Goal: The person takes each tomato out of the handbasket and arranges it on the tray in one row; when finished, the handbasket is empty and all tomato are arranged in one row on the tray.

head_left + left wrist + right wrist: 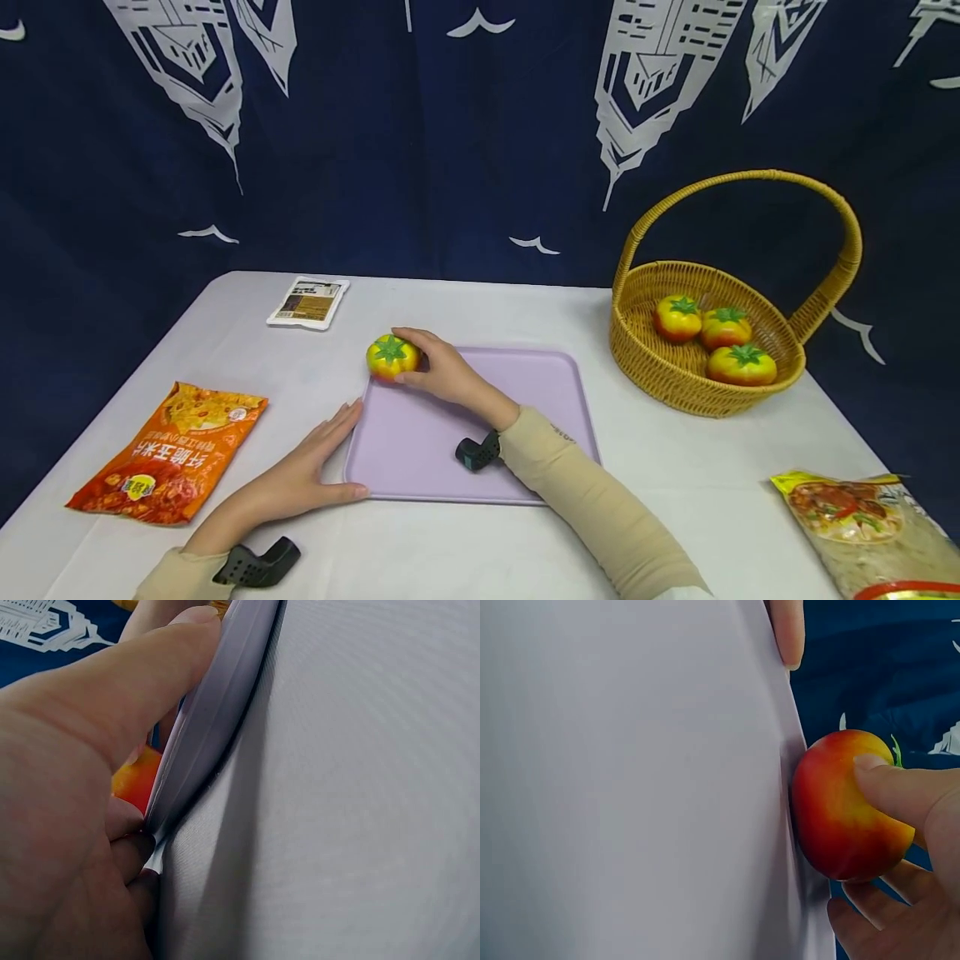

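My right hand point(453, 375) grips a yellow-red toy tomato point(391, 357) with a green star-shaped top, at the back left corner of the lilac tray point(416, 454). In the right wrist view, the thumb lies across the side of the tomato point(844, 814), the other fingers behind it, and its red side is close against the tray's rim. My left hand point(296, 479) rests at the tray's left side with its fingers extended. Its thumb point(142, 679) touches the tray's near edge in the left wrist view.
A wicker basket point(667, 392) with a tall handle holds three similar tomatoes point(726, 327) at the back right. An orange snack bag point(172, 454) lies at left, a small white packet point(308, 303) at the back. A clear food bag point(873, 529) lies front right.
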